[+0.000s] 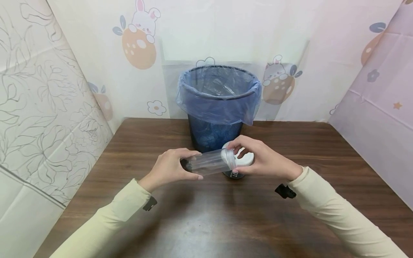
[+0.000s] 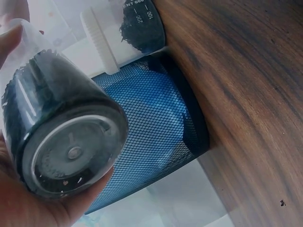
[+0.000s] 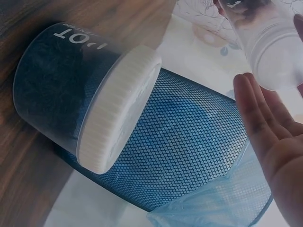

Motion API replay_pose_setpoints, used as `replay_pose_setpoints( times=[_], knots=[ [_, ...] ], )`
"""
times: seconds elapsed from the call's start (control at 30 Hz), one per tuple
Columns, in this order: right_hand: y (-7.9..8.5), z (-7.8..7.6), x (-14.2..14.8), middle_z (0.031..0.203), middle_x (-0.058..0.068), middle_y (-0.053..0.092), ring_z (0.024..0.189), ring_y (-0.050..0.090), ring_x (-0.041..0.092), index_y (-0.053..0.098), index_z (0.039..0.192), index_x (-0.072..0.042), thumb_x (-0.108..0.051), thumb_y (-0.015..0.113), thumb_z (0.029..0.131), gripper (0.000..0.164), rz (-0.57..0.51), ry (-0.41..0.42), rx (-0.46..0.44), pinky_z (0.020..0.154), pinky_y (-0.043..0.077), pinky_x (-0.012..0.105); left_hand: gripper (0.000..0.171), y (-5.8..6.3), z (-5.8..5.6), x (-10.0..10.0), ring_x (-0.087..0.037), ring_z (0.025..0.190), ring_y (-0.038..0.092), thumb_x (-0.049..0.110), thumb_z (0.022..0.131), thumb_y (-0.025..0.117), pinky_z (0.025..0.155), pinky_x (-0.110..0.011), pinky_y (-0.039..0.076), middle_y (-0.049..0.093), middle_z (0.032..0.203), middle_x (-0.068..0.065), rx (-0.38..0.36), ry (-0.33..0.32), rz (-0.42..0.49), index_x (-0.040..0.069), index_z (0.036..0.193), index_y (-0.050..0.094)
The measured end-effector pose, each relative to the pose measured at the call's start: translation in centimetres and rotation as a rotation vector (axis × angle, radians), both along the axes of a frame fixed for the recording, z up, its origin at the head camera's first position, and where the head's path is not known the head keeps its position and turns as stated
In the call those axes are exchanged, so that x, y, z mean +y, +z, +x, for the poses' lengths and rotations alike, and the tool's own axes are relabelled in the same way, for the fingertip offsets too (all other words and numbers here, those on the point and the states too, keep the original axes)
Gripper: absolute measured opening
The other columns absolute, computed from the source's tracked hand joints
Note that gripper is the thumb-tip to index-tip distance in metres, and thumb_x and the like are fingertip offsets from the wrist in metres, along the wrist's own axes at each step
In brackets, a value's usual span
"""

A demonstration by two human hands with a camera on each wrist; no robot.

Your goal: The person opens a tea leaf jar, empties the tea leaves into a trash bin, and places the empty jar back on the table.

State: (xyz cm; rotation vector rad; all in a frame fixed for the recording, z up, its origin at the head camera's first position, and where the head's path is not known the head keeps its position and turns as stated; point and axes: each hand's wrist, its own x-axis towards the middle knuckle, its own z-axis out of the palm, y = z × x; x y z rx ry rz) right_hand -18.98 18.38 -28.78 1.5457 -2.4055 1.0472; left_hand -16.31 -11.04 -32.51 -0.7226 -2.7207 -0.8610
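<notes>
Jar [image 1: 210, 163], almost horizontal — dark-filled base in the grip of left hand [image 1: 169, 166], opposite end in right hand [image 1: 256, 156].

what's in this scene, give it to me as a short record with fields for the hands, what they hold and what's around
left hand: grips the clear jar at its base end
right hand: thumb and fingers at the jar's other end
jar pose: tipped nearly sideways, above the table
jar contents: dark material, identity unclear
other container: white-lidded pot, upright on the table, dark contents
bin: blue-looking mesh, standing behind the pot
liner: translucent blue, folded over the bin's rim
backdrop: patterned sheet
</notes>
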Motion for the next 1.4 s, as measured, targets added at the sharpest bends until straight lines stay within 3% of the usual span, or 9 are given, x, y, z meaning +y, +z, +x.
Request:
replay_pose_setpoints(
  times=[0.17,0.27,0.43,0.5,0.6,0.73,1.0,1.27,1.4],
  knots=[
    [0.0,0.0,-0.3,0.117,0.001,0.052,0.104,0.050,0.013,0.055,0.113,-0.011,-0.001,0.082,0.071,0.051,-0.041,0.066,0.044,0.076,0.052,0.031,0.060,0.1,0.0,0.0,-0.007,0.080,0.056,0.051,0.058,0.086,0.067,-0.032,0.045,0.060,0.087,0.018,0.006,-0.002,0.006,0.031,0.113,0.070],
    [0.0,0.3,-0.6,0.121,0.005,0.049,0.110,0.046,0.015,0.049,0.119,-0.007,0.001,0.082,0.069,0.060,-0.039,0.066,0.068,0.079,0.049,0.031,0.060,0.0,0.0,0.0,-0.007,0.080,0.056,0.050,0.058,0.087,0.067,-0.033,0.045,0.060,0.086,0.017,-0.005,-0.005,0.020,0.030,0.112,0.070],
    [0.3,0.9,-0.7,0.138,0.004,0.037,0.118,0.042,0.016,0.028,0.142,-0.007,-0.023,0.086,0.071,0.093,0.036,-0.077,0.061,0.089,0.042,0.032,0.061,0.0,0.1,0.0,-0.007,0.081,0.055,0.049,0.058,0.087,0.068,-0.032,0.045,0.061,0.086,0.018,-0.034,-0.017,0.043,0.030,0.113,0.070],
    [0.6,1.2,-0.7,0.137,0.001,0.041,0.113,0.047,0.014,0.029,0.144,-0.011,-0.031,0.079,0.078,0.085,0.069,-0.166,0.016,0.088,0.043,0.033,0.061,0.0,0.1,0.0,-0.007,0.080,0.055,0.049,0.058,0.087,0.068,-0.032,0.045,0.060,0.086,0.018,-0.036,-0.018,0.040,0.030,0.113,0.070],
    [1.1,1.4,-0.7,0.122,-0.003,0.054,0.098,0.055,0.011,0.038,0.140,-0.016,-0.034,0.065,0.091,0.059,0.119,-0.275,-0.070,0.081,0.047,0.033,0.060,0.0,0.2,-0.1,-0.006,0.080,0.055,0.049,0.058,0.087,0.068,-0.031,0.044,0.060,0.086,0.019,-0.034,-0.016,0.033,0.031,0.113,0.070],
    [1.2,1.5,-0.8,0.106,-0.004,0.062,0.082,0.059,0.010,0.041,0.136,-0.019,-0.037,0.056,0.096,0.047,0.183,-0.326,-0.154,0.071,0.049,0.032,0.060,0.1,0.3,-0.1,-0.006,0.080,0.055,0.049,0.058,0.087,0.069,-0.031,0.044,0.059,0.087,0.019,-0.026,-0.013,0.031,0.032,0.112,0.070],
    [0.8,1.3,-0.9,0.080,-0.010,0.063,0.073,0.059,0.008,0.056,0.122,-0.017,-0.028,0.058,0.096,0.028,0.171,-0.217,-0.170,0.065,0.048,0.028,0.060,0.2,0.4,-0.1,-0.006,0.077,0.054,0.049,0.056,0.088,0.065,-0.030,0.043,0.057,0.083,0.018,-0.007,-0.022,0.034,0.032,0.111,0.070],
    [0.8,1.3,-0.6,0.091,-0.007,0.059,0.080,0.058,0.010,0.052,0.126,-0.020,-0.025,0.072,0.086,0.044,0.142,-0.139,-0.146,0.067,0.051,0.029,0.060,0.1,0.4,-0.1,-0.005,0.078,0.054,0.049,0.056,0.088,0.066,-0.030,0.043,0.057,0.083,0.019,-0.021,-0.028,0.045,0.032,0.111,0.071],
    [0.4,1.1,-0.5,0.103,-0.006,0.059,0.085,0.058,0.011,0.053,0.124,-0.017,-0.022,0.078,0.080,0.051,0.100,-0.080,-0.073,0.072,0.051,0.029,0.059,-0.1,0.4,-0.1,-0.005,0.077,0.053,0.050,0.056,0.087,0.064,-0.030,0.043,0.056,0.083,0.019,-0.012,-0.025,0.026,0.033,0.111,0.070]
  ],
)
